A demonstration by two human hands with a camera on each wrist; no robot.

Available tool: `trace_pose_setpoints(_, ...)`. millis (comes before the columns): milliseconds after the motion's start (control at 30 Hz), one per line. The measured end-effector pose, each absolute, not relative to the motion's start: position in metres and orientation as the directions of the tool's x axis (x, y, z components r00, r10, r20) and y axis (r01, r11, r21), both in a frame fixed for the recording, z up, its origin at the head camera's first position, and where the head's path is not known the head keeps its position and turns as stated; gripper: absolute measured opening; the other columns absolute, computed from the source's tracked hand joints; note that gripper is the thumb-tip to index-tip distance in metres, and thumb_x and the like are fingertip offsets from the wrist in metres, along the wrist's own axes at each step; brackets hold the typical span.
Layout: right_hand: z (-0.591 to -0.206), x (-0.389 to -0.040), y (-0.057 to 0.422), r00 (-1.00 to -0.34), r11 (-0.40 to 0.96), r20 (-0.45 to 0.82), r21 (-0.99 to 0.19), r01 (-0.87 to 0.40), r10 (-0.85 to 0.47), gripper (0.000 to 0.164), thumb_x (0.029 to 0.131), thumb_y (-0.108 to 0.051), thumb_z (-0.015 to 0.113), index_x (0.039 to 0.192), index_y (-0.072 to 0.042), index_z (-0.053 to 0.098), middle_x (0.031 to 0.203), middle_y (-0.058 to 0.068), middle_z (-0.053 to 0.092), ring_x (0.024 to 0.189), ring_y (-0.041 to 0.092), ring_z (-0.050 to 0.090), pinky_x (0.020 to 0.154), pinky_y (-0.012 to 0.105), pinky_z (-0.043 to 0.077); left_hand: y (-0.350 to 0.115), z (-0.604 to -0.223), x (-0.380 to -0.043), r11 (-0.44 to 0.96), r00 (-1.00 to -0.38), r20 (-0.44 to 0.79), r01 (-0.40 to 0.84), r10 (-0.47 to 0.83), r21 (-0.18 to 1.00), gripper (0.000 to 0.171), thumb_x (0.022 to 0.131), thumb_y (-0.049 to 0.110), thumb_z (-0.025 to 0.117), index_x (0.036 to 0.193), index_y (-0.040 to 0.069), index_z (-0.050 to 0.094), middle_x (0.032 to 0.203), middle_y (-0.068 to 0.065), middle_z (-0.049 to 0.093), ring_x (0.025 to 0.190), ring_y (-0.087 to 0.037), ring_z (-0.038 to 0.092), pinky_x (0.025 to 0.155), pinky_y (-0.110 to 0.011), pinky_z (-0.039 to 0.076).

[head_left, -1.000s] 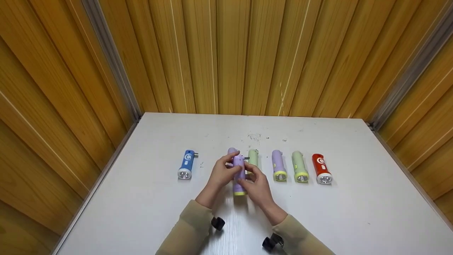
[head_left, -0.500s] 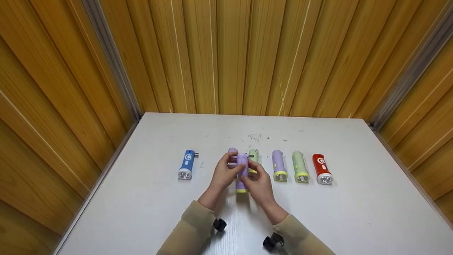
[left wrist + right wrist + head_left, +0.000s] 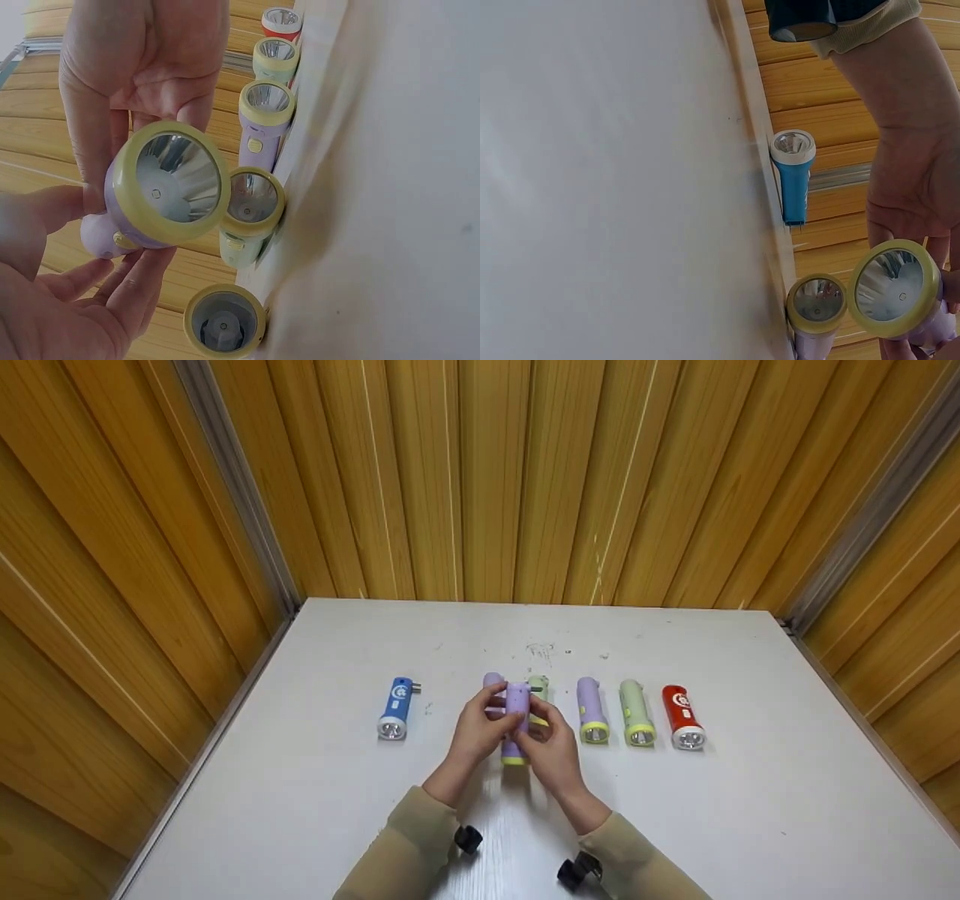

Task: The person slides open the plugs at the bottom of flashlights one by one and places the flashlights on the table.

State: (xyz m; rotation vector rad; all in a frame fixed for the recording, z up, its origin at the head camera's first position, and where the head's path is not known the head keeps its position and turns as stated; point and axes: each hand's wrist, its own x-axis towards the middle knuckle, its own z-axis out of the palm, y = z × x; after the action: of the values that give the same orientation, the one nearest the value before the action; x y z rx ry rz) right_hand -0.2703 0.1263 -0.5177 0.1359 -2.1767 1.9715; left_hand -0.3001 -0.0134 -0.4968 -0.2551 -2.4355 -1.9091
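A purple flashlight [image 3: 517,699] with a yellow rim is held above the table, its lens end toward me and metal prongs jutting right from its far end. My left hand [image 3: 480,729] pinches it from the left, while my right hand [image 3: 553,748] grips its right side lower down. In the left wrist view, the held flashlight's lens [image 3: 180,180] faces the camera, with fingers on both sides. Partly hidden behind the hands lie another purple flashlight [image 3: 492,679] and a green flashlight [image 3: 538,685].
On the white table [image 3: 300,810], a blue flashlight [image 3: 396,707] with prongs out lies left. To the right lie a purple flashlight [image 3: 591,709], a green flashlight [image 3: 636,712] and a red flashlight [image 3: 682,717]. Wood-patterned walls [image 3: 495,480] enclose the back and sides.
The hands have shifted slightly right and away from me with the purple flashlight. The prongs show sticking out to the right throughout. The flashlights on the table have stayed put.
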Motion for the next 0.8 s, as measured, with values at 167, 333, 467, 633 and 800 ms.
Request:
trace_pose_setpoints(167, -0.517, -0.270, 0.127, -0.978, 0.106, 0.200, -0.975, -0.194, 0.055, 0.059, 0.091, 0.001, 0.071, 0.146, 0.002, 0.051, 0.140, 0.026, 0.058, 0.118, 0.037, 0.066, 0.095, 0.027, 0.057, -0.013, -0.498, -0.302, 0.220, -0.991, 0.102, 0.120, 0.091, 0.968, 0.061, 0.089, 0.016, 0.078, 0.144, 0.001, 0.056, 0.124, -0.023, 0.067, 0.102, -0.029, 0.070, 0.075, -0.034, 0.063)
trace_pose_setpoints(333, -0.514, -0.271, 0.128, -0.982, 0.092, 0.186, -0.979, -0.184, 0.015, 0.059, 0.093, -0.002, 0.070, 0.147, 0.003, 0.048, 0.143, 0.027, 0.056, 0.123, 0.039, 0.064, 0.099, 0.032, 0.057, -0.015, -0.497, -0.304, 0.189, -0.995, 0.069, 0.082, 0.075, 0.978, 0.060, 0.089, 0.016, 0.079, 0.144, 0.003, 0.058, 0.123, -0.022, 0.068, 0.103, -0.028, 0.070, 0.077, -0.035, 0.064)
trace_pose_setpoints(467, -0.512, -0.271, 0.130, -0.987, 0.075, 0.161, -0.984, -0.162, -0.018, 0.059, 0.095, -0.004, 0.069, 0.150, 0.002, 0.046, 0.148, 0.027, 0.053, 0.129, 0.043, 0.061, 0.105, 0.038, 0.055, -0.018, -0.493, -0.304, 0.158, -0.996, 0.054, 0.066, 0.077, 0.985, 0.060, 0.089, 0.016, 0.078, 0.144, 0.003, 0.058, 0.124, -0.022, 0.068, 0.103, -0.028, 0.070, 0.080, -0.037, 0.064)
trace_pose_setpoints(633, -0.507, -0.270, 0.132, -0.988, 0.046, 0.149, -0.987, -0.151, -0.052, 0.059, 0.096, -0.002, 0.066, 0.150, 0.005, 0.044, 0.150, 0.030, 0.050, 0.134, 0.046, 0.056, 0.108, 0.036, 0.053, -0.021, -0.491, -0.304, 0.147, -0.997, 0.034, 0.045, 0.075, 0.988, 0.060, 0.089, 0.018, 0.078, 0.145, 0.006, 0.058, 0.124, -0.019, 0.067, 0.102, -0.026, 0.069, 0.081, -0.038, 0.064)
trace_pose_setpoints(800, -0.503, -0.268, 0.132, -0.988, -0.003, 0.119, -0.993, -0.119, -0.093, 0.059, 0.095, -0.001, 0.065, 0.150, 0.007, 0.043, 0.147, 0.031, 0.051, 0.129, 0.042, 0.060, 0.099, 0.025, 0.055, -0.026, -0.491, -0.306, 0.135, -0.997, 0.035, 0.045, 0.071, 0.990, 0.061, 0.090, 0.017, 0.077, 0.146, 0.007, 0.057, 0.125, -0.020, 0.067, 0.100, -0.025, 0.067, 0.080, -0.038, 0.064)
